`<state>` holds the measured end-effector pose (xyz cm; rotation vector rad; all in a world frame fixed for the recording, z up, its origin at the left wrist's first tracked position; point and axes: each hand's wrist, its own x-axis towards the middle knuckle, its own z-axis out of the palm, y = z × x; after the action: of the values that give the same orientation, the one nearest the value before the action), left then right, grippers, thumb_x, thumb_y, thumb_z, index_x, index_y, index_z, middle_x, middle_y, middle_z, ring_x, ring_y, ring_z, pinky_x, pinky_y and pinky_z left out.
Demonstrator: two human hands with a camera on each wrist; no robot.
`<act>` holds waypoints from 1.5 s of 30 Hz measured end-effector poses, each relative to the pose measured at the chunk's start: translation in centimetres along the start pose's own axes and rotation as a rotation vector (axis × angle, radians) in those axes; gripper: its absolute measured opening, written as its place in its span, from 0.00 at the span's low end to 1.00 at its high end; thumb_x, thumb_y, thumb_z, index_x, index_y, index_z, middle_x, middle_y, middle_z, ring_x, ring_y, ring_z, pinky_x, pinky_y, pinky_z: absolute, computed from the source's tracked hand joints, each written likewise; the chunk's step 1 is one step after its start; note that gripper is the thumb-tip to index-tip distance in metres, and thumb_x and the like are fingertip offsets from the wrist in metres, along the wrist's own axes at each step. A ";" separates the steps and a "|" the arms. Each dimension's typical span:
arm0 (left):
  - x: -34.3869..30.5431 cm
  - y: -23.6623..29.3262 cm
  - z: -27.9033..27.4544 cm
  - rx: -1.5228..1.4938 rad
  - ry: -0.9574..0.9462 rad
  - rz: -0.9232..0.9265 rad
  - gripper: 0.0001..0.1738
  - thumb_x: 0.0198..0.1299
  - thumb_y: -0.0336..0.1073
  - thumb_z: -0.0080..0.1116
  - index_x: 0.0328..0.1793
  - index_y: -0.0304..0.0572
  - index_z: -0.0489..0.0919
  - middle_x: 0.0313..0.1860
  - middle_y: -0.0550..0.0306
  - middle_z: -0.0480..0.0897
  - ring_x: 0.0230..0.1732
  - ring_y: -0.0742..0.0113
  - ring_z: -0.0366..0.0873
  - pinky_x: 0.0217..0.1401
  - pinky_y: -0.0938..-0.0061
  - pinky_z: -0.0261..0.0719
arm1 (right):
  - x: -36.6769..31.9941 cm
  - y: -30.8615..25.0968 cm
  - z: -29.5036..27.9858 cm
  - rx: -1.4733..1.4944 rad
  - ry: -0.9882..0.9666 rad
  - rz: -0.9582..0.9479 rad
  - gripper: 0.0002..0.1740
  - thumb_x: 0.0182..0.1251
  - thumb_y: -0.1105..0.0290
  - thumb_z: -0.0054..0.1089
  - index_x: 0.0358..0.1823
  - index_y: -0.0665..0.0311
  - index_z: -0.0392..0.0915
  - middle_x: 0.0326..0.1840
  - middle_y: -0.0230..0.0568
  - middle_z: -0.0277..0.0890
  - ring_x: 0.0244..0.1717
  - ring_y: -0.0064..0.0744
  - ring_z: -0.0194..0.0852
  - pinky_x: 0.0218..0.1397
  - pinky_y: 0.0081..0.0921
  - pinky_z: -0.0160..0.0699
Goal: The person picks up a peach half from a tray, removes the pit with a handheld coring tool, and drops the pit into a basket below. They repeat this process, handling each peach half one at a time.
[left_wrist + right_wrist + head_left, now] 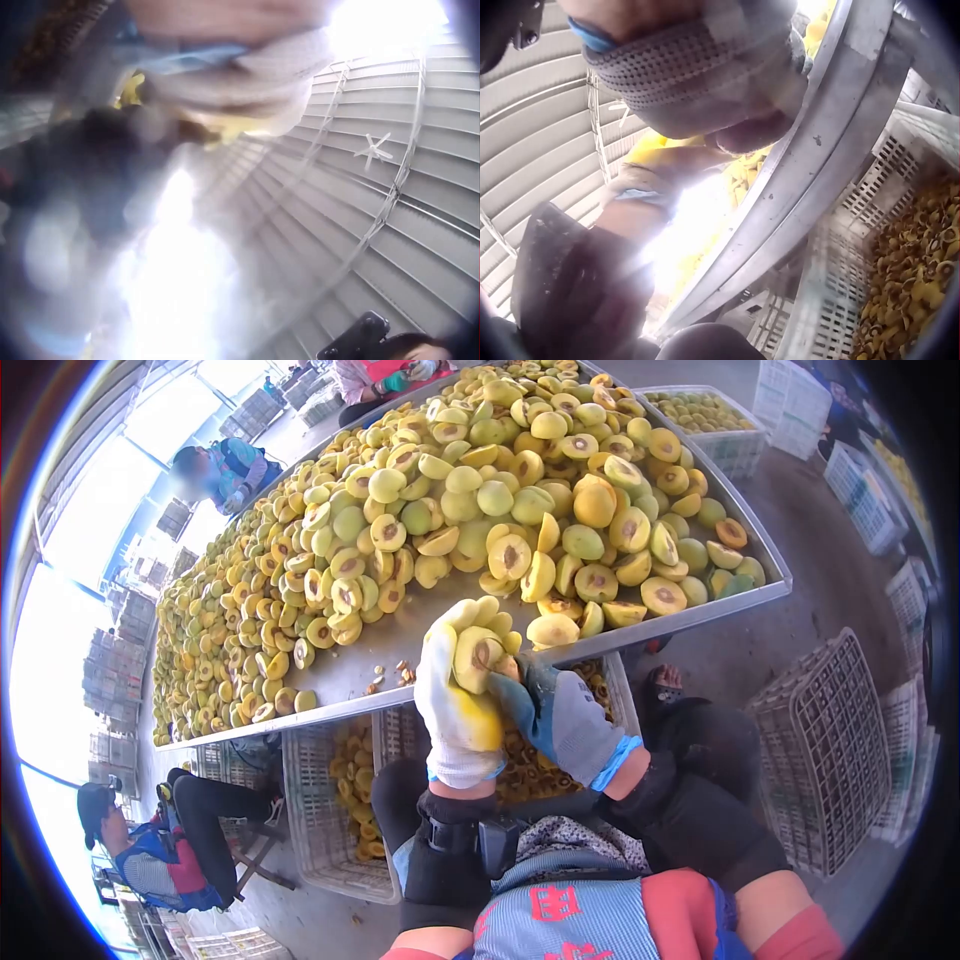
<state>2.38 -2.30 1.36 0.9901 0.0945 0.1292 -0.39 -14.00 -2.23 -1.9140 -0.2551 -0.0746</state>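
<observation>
In the head view my left hand [458, 705], in a white glove stained yellow, holds a peach half [477, 658] with its cut face and brown hollow towards my other hand. My right hand [565, 710], in a grey and blue glove, is curled close against that half. A small brownish piece [508, 667] shows at its fingertips; I cannot tell what it is. Both hands are over the near edge of a metal-rimmed table [400, 678] heaped with peach halves [440, 520]. The left wrist view is blurred, and the right wrist view hides the fingertips behind the glove [697, 79].
Below the edge stand plastic crates [300, 810] holding yellow-brown fruit pieces [545, 765]. A few brown pits [405, 672] lie on the tabletop. An upright grey crate [825, 750] stands at the right. Other people [165, 855] are at the left and far side.
</observation>
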 end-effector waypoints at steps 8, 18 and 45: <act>-0.2 -1.6 0.0 0.070 0.104 -0.007 0.22 0.78 0.52 0.45 0.55 0.39 0.77 0.51 0.49 0.83 0.48 0.55 0.83 0.51 0.60 0.83 | -0.4 -0.8 -0.3 0.083 -0.189 0.171 0.23 0.79 0.52 0.54 0.59 0.66 0.79 0.45 0.58 0.86 0.47 0.56 0.86 0.50 0.40 0.82; 1.7 1.1 -2.9 0.335 -0.397 -0.103 0.28 0.74 0.50 0.47 0.30 0.31 0.81 0.28 0.44 0.85 0.28 0.58 0.82 0.34 0.69 0.80 | 0.2 -2.5 -2.7 0.568 -0.663 0.716 0.30 0.79 0.35 0.43 0.35 0.54 0.74 0.20 0.21 0.63 0.16 0.14 0.55 0.17 0.18 0.53; 1.8 8.7 -17.1 1.325 0.654 0.583 0.19 0.64 0.33 0.64 0.59 0.30 0.82 0.53 0.50 0.84 0.50 0.66 0.81 0.56 0.73 0.81 | -2.7 -3.3 -1.6 1.039 -0.690 0.696 0.35 0.76 0.29 0.40 0.38 0.56 0.71 0.19 0.20 0.55 0.15 0.13 0.49 0.17 0.15 0.50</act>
<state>1.28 16.78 -0.72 2.2481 0.5356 1.0213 -3.60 -14.76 0.86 -0.8378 -0.0370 1.0043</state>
